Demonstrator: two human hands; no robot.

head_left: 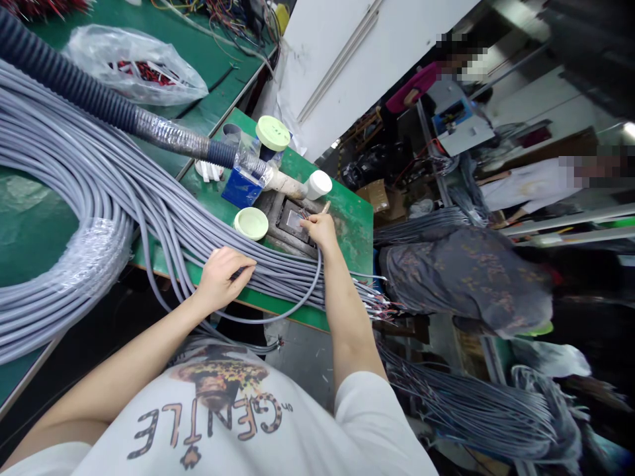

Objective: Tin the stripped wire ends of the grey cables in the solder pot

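Observation:
My right hand is closed on the end of a grey cable, whose thin bare-ended wires poke out past the fingertips. Those wire tips are over a small rectangular pot with a shiny, silvery surface, set in a dark, stained block. From that hand the cable loops down and back towards the left. Over the near edge of a thick bundle of grey cables, my left hand has its fingers curled together; whatever they may hold is hidden.
A ribbed hose ends in a taped nozzle beside the pot. Around it stand a blue box, a pale green lid, a white jar and a green-lidded container. A plastic bag lies behind. Other people are at the right.

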